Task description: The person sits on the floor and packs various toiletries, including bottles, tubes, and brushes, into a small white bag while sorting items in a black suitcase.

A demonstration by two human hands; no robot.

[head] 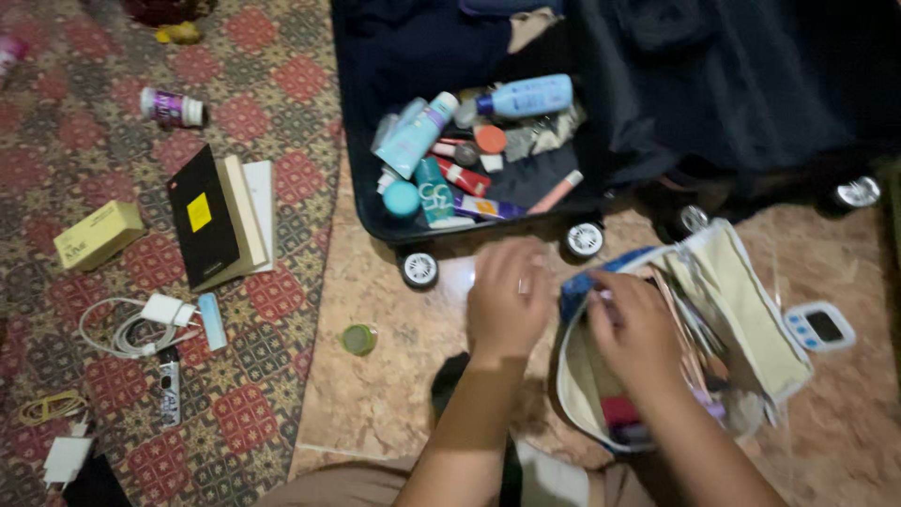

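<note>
A cream pouch with a blue zipper edge point(751, 310) lies open on the stone floor in front of me, with pink and dark items inside. My right hand point(638, 329) reaches into its mouth, fingers curled around something small that motion blur hides. My left hand point(510, 299) hovers just left of the pouch's blue rim, fingers bent, and I cannot tell whether it holds anything. Beyond the hands stands an open dark suitcase point(375, 211) on wheels, packed with several tubes and bottles of toiletries point(441, 160).
On the patterned rug at the left lie a black book on a pale one point(218, 223), a yellow box point(98, 235), a white charger with cable point(141, 324), a small bottle point(173, 107) and a remote point(169, 387). A green lid point(358, 339) and a white-blue gadget point(820, 328) rest on the floor.
</note>
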